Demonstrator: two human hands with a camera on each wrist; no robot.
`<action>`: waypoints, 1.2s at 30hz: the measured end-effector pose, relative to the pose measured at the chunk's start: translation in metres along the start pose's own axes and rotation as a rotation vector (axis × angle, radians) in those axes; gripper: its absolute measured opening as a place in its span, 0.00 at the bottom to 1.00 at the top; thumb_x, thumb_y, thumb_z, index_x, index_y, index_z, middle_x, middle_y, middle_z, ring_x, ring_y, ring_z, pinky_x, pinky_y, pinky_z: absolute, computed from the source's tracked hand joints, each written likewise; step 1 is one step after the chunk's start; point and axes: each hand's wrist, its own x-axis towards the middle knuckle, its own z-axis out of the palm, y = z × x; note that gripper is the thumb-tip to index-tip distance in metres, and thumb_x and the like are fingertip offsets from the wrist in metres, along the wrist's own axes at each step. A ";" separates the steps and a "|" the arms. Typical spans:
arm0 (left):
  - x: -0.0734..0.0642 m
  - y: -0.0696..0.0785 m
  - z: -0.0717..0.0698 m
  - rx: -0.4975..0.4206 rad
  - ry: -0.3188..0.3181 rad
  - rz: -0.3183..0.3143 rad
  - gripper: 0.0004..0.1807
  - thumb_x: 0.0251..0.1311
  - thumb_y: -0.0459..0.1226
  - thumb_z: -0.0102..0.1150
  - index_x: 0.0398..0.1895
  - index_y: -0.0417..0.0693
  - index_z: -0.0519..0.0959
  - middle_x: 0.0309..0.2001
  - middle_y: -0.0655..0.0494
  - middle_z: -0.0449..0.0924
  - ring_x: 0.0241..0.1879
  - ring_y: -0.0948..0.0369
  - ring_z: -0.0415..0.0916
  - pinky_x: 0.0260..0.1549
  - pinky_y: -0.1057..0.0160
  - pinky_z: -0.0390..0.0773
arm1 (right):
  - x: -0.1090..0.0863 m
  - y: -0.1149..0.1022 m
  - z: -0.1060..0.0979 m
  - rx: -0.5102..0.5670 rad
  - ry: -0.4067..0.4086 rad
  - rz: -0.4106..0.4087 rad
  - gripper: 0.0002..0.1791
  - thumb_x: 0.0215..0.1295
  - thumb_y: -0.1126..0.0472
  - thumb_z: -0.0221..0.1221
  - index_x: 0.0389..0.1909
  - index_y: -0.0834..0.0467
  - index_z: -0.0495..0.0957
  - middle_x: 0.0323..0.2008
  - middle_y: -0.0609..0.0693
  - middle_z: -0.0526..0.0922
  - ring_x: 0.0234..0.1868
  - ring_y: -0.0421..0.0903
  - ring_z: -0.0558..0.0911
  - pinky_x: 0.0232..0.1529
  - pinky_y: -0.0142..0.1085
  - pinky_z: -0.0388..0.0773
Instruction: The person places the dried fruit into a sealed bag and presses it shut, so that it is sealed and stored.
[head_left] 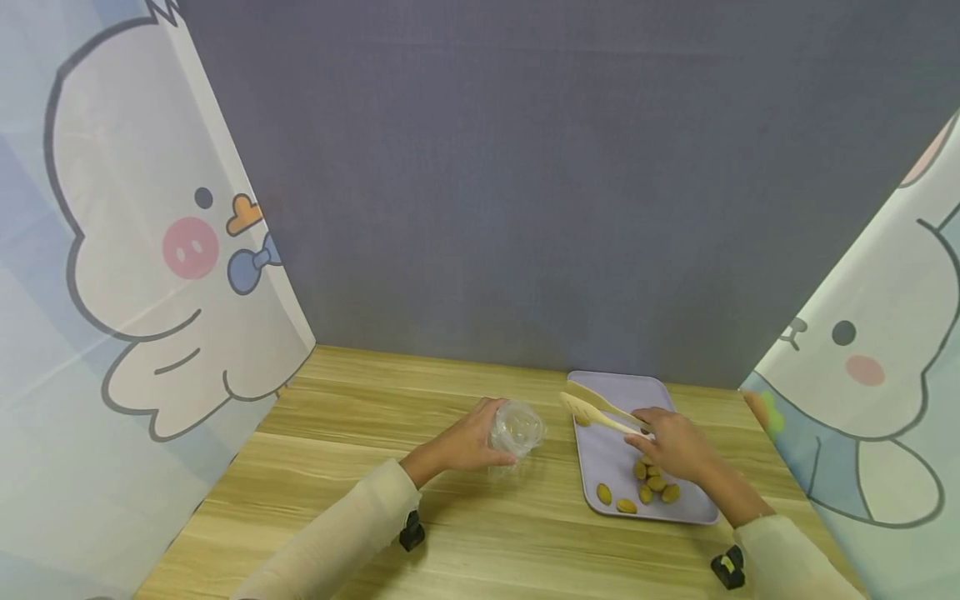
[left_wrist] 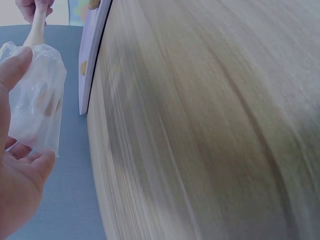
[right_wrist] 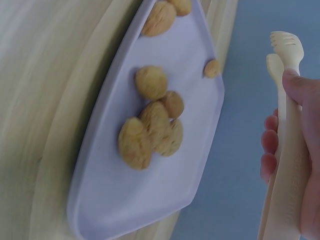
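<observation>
Simply, tongs [right_wrist: 290, 175] in right-hand fingers [right_wrist: 270, 141].

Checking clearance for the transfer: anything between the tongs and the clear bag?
Nothing visible. In the head view, only bare tabletop shows in the gap between the tongs in the right hand and the clear bag in the left hand.

- Screened-off booth; whether within a home or lab cannot be told
- Plain grey backdrop [head_left: 495, 183] at twelve o'clock
- Cartoon-printed sheets [head_left: 187, 317] at nine and three
- Wood-grain worktop [head_left: 517, 550] at six
</observation>
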 end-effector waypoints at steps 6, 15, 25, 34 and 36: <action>-0.001 -0.001 0.000 -0.005 0.000 0.002 0.53 0.55 0.53 0.75 0.77 0.42 0.57 0.66 0.47 0.68 0.59 0.55 0.73 0.57 0.52 0.78 | -0.002 0.011 0.006 -0.007 -0.031 0.040 0.16 0.64 0.54 0.69 0.44 0.62 0.83 0.30 0.47 0.84 0.29 0.41 0.79 0.31 0.42 0.78; -0.002 -0.001 -0.002 -0.019 -0.004 -0.007 0.52 0.56 0.53 0.74 0.77 0.43 0.57 0.66 0.49 0.68 0.58 0.55 0.73 0.57 0.53 0.78 | -0.005 0.020 0.011 -0.020 -0.074 0.086 0.16 0.65 0.53 0.68 0.43 0.62 0.83 0.27 0.44 0.81 0.27 0.38 0.75 0.28 0.39 0.74; -0.004 0.000 -0.004 -0.031 -0.006 -0.012 0.51 0.56 0.53 0.73 0.77 0.43 0.57 0.66 0.48 0.68 0.59 0.55 0.73 0.57 0.52 0.77 | -0.010 0.026 0.016 -0.030 -0.094 0.088 0.15 0.64 0.52 0.68 0.41 0.61 0.84 0.26 0.42 0.79 0.26 0.38 0.73 0.28 0.40 0.74; -0.005 -0.002 -0.005 -0.017 -0.011 -0.013 0.51 0.57 0.53 0.72 0.77 0.42 0.57 0.67 0.48 0.68 0.59 0.55 0.73 0.57 0.52 0.78 | -0.010 0.030 0.022 -0.030 -0.121 0.079 0.15 0.64 0.52 0.68 0.41 0.60 0.84 0.26 0.40 0.81 0.24 0.35 0.71 0.28 0.37 0.73; -0.005 -0.003 -0.005 -0.009 -0.013 -0.015 0.52 0.57 0.54 0.72 0.77 0.43 0.57 0.67 0.48 0.68 0.59 0.55 0.73 0.57 0.53 0.78 | -0.011 0.030 0.022 -0.031 -0.120 0.075 0.16 0.64 0.52 0.68 0.42 0.61 0.84 0.27 0.42 0.82 0.25 0.36 0.72 0.28 0.39 0.74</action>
